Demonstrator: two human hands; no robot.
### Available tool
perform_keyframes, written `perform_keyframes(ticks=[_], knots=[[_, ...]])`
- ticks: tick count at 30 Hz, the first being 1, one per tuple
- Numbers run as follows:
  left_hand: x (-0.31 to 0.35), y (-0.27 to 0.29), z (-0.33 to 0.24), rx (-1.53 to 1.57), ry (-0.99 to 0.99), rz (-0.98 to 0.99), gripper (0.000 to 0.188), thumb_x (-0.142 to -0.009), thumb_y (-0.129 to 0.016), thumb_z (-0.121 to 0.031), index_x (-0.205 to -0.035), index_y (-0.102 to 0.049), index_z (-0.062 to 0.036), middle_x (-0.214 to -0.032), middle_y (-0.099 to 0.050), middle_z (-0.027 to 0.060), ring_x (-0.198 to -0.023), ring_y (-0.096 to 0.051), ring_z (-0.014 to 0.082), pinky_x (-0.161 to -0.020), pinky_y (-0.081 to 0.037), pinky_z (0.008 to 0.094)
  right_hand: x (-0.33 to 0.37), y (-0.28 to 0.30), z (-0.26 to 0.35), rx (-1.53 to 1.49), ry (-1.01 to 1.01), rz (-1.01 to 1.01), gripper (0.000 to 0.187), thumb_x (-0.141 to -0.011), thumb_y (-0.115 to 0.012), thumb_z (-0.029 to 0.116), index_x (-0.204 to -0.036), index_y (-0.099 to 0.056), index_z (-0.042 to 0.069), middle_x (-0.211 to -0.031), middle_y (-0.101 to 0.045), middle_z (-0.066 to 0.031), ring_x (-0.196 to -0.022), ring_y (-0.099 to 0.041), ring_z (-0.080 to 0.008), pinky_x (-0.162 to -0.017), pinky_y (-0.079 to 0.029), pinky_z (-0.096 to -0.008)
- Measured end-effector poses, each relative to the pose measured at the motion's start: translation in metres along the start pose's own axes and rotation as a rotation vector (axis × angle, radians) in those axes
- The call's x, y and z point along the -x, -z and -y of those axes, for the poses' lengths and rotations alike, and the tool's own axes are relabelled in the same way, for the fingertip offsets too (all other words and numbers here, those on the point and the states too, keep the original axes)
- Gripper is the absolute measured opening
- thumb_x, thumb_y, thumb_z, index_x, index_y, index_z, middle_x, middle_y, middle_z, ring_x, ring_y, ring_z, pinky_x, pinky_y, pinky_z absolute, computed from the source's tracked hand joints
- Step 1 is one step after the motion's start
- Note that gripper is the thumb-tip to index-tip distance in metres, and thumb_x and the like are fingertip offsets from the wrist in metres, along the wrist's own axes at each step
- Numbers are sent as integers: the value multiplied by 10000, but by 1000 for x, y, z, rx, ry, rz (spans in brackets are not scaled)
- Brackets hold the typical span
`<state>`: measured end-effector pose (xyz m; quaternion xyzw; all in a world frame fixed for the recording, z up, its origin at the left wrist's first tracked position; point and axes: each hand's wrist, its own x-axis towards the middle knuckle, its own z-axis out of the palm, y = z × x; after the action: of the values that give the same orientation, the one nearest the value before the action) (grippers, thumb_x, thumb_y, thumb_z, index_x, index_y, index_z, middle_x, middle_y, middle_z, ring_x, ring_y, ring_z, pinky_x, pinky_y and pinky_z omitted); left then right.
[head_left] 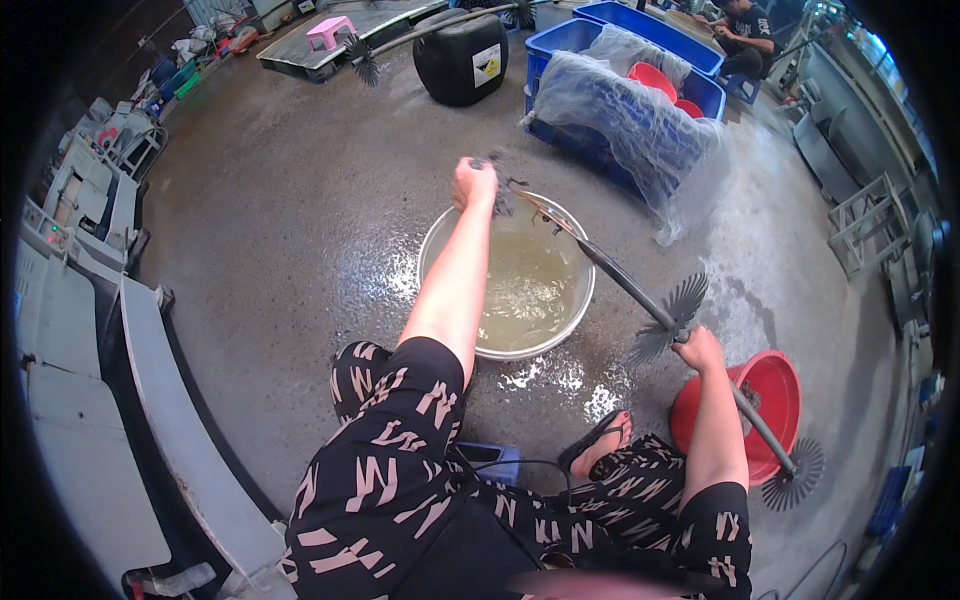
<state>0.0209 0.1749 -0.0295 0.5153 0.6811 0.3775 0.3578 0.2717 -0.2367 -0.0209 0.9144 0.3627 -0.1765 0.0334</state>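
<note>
My right hand (698, 350) is closed around a long grey pole (630, 287) that slants from the basin's far rim down to the right. Dark fan-shaped discs of thin blades (686, 300) sit on it, one beside my right hand and another at its lower right end. My left hand (475, 185) is closed above the far rim of the round basin (525, 354), near the pole's thin, brownish far end. At its fingers is a blurred dark grey clump (500, 192); what it is I cannot tell. Cloudy yellowish water fills the basin.
A red bucket (785, 390) stands under the pole's right end. Beyond are blue tubs (570, 38) draped with pale netting (620, 110), and a black drum (455, 68) with another bladed pole across it. A person (745, 40) sits at the far right. The floor (270, 230) is wet.
</note>
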Motion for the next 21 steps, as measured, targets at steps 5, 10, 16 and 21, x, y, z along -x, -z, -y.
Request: perform_keyframes(ticks=[5, 10, 16, 21], knots=[[16, 29, 5, 63, -537, -11, 296, -764, -659, -290, -1041, -623, -194, -982, -675, 109, -934, -635, 324, -804, -482, 425, 7, 5, 15, 0, -7, -45, 381, -682, -713, 326, -868, -689, -6, -934, -660, -232, -923, -638, -356, -827, -499, -428], [61, 25, -1, -334, -760, 240, 282, -763, -658, -306, -1025, -626, -205, -995, -654, 97, -940, -629, 298, -794, -502, 434, 10, 1, 11, 36, -38, -65, 377, -695, -714, 314, -873, -683, -17, -931, -659, -235, -920, -635, -364, -825, -498, -430], [24, 40, -2, -155, -530, 200, 306, -768, -677, -309, -1039, -616, -179, -946, -674, 125, -898, -640, 316, -735, -499, 428, 12, 6, 16, 50, -34, -72, 371, -697, -708, 321, -864, -683, -9, -933, -659, -232, -922, -632, -370, -829, -497, -431], [54, 23, 33, -7, -698, 420, 309, -745, -710, -282, -1001, -641, -124, -990, -673, 130, -963, -635, 270, -834, -473, 359, 9, 4, 11, 69, -34, -79, 346, -701, -695, 300, -881, -685, 6, -919, -663, -224, -909, -637, -365, -821, -502, -435]])
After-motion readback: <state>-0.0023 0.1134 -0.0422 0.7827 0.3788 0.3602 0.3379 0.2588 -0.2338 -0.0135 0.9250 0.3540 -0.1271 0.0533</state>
